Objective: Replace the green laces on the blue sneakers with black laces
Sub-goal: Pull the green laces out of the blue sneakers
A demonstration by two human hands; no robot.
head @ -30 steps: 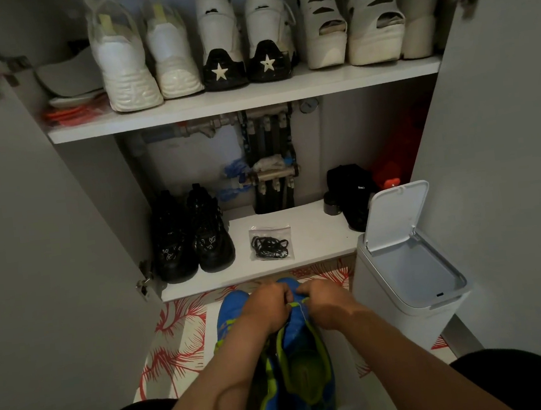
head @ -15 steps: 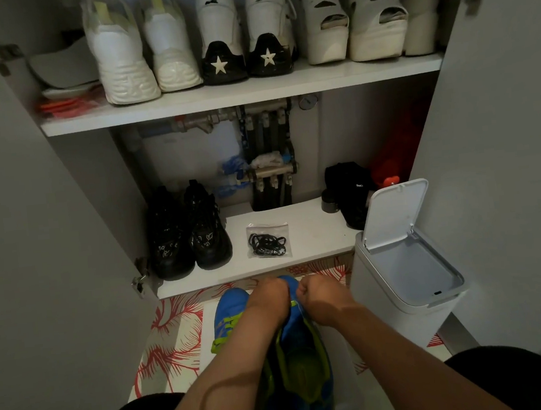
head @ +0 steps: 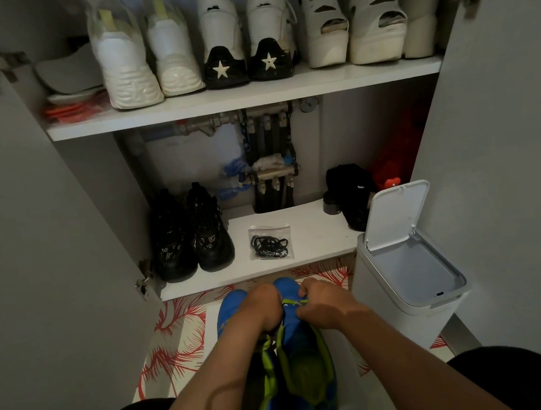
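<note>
Two blue sneakers with lime-green trim stand side by side on the floor mat, toes pointing at the cabinet: the left sneaker [head: 231, 307] and the right sneaker [head: 304, 343]. A green lace [head: 293, 301] crosses the right sneaker's front eyelets. My left hand [head: 261, 308] is curled over that shoe's lacing, its fingertips hidden. My right hand [head: 326, 303] pinches the green lace near the toe. The black laces [head: 268, 246] lie in a clear zip bag on the lower shelf.
A white bin [head: 408, 277] with its lid up stands at the right, close to my right hand. Black shoes [head: 191, 235] sit on the lower shelf [head: 315, 237] at left. White shoes fill the upper shelf. Open cabinet doors flank both sides. The floor mat [head: 176, 339] is red-patterned.
Both hands stay on the right sneaker's front lacing, shifting slightly. A stretch of green lace now shows between them. The view has tilted down a little.
</note>
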